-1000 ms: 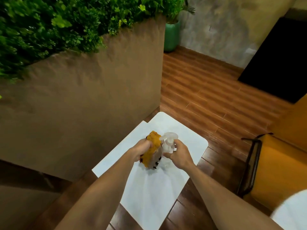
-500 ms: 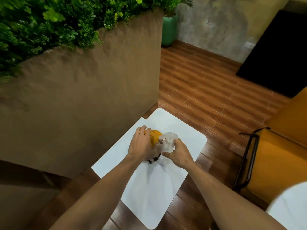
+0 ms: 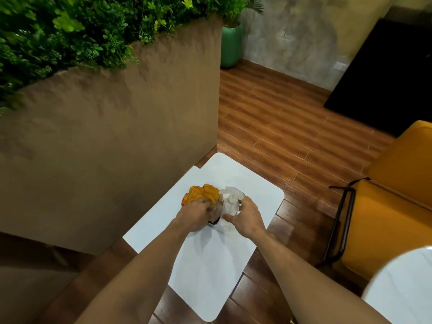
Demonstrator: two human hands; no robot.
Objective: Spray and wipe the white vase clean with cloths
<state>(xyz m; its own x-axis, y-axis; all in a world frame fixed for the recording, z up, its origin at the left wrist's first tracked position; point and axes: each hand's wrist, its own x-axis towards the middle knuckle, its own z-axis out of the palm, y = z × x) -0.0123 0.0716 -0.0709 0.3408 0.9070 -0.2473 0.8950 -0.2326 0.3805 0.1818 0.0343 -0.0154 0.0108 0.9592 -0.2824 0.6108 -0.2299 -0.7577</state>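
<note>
- Grips the white vase [image 3: 231, 201] with the right hand [image 3: 246, 219], fingers curled round its right and near sides.
- Clutches a bunched orange cloth [image 3: 203, 195] in the left hand [image 3: 195, 216], pressed against the left side of the vase.
- Holds both at about the middle of the white tabletop [image 3: 210, 277], well apart from its rounded edges. Leaves a long bare stretch on the near side under the forearms and a shorter one on the far side.
- Shows something small and dark just below the hands; cannot tell what.
- Runs just beside a tall brown planter wall [image 3: 105, 148] along the tabletop's left edge, with greenery [image 3: 70, 31] spilling over the wall's top.
- Opens onto wooden floor [image 3: 292, 127] past the far and right edges.
- Sets a yellow chair [image 3: 392, 206] with a black frame [image 3: 339, 220] on the right, a strip of floor between it and the tabletop.
- Places a green pot [image 3: 231, 45] far off at the wall's end and a black panel [image 3: 385, 78] at far right.
- Cuts off a white rounded surface [image 3: 402, 288] at near right.
</note>
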